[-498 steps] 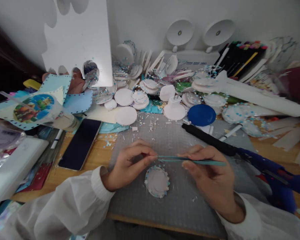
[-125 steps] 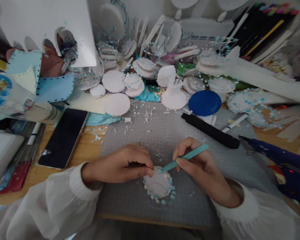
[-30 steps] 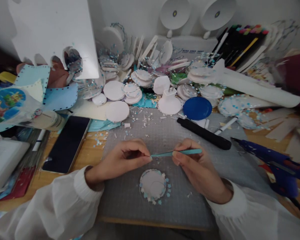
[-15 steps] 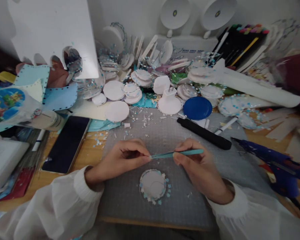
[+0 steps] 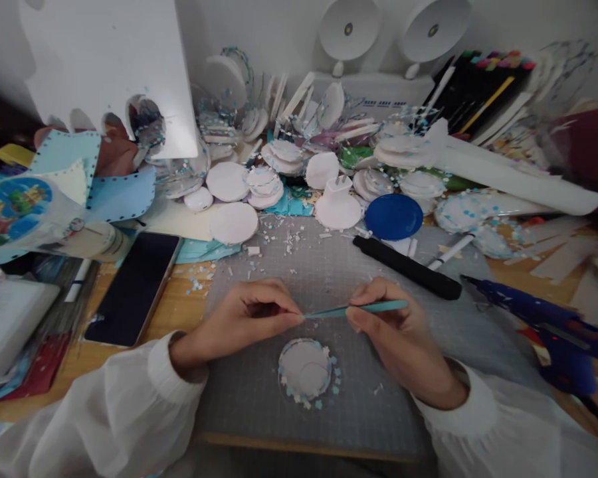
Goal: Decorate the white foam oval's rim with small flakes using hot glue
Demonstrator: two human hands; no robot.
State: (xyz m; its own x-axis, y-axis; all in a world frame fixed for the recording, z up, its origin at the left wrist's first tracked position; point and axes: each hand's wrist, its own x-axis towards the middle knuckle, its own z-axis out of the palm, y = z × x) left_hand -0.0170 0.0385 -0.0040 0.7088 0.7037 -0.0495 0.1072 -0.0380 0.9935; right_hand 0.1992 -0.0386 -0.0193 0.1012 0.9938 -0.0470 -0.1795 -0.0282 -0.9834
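My right hand (image 5: 389, 332) grips a pair of teal tweezers (image 5: 386, 306) between thumb and fingers, its points turned to the left. At those points, the thumb and forefinger of my left hand (image 5: 254, 315) are pinched together; whatever is between them is too small to make out. Just below both hands, a round white disc (image 5: 305, 368) lies flat on the grey cutting mat (image 5: 249, 411). Small white and light blue pieces on a thin strand ring the disc's edge, some sticking out at its right side.
A black pen-like tool (image 5: 406, 265) and a blue glue gun (image 5: 538, 312) lie to the right. On the left are a phone (image 5: 134, 289) and a printed plastic cup (image 5: 54, 212). White discs, a blue lid (image 5: 393, 216) and paper scraps crowd the back.
Both hands and the tweezers have shifted very slightly to the right. A whitish speck at my left fingertips no longer shows. The disc has stayed put.
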